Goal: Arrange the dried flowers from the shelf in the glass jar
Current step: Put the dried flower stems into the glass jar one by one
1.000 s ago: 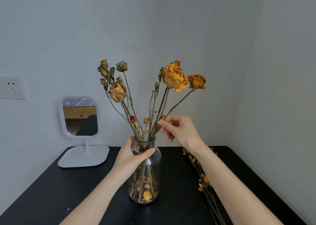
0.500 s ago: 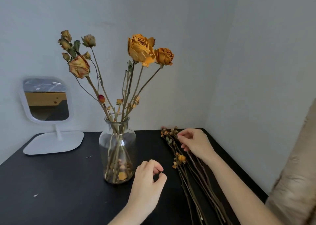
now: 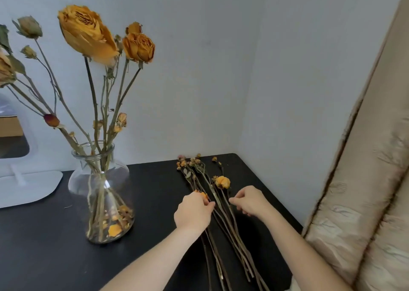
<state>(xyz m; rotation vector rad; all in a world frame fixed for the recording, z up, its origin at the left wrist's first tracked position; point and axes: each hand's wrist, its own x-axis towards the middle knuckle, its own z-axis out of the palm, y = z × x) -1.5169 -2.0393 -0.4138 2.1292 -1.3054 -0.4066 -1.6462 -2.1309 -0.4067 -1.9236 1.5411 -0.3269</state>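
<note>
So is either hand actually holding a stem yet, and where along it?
Cannot tell. Both the left hand and right hand are on the loose stems lying on the shelf, roughly below the blooms; no stem is lifted.

Orange dried flowers point(image 3: 222, 181), clear glass jar point(image 3: 100, 191), black shelf point(image 3: 44, 246), beige curtain point(image 3: 376, 180)

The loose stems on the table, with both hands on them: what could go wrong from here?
1. The loose stems lie crossed and overlapping; lifting one with the left hand or right hand may drag others, and dry heads like the small orange flower may shed petals.
2. The glass jar stands close by with tall stems leaning outward; a forearm brushing them could tip it.
</note>
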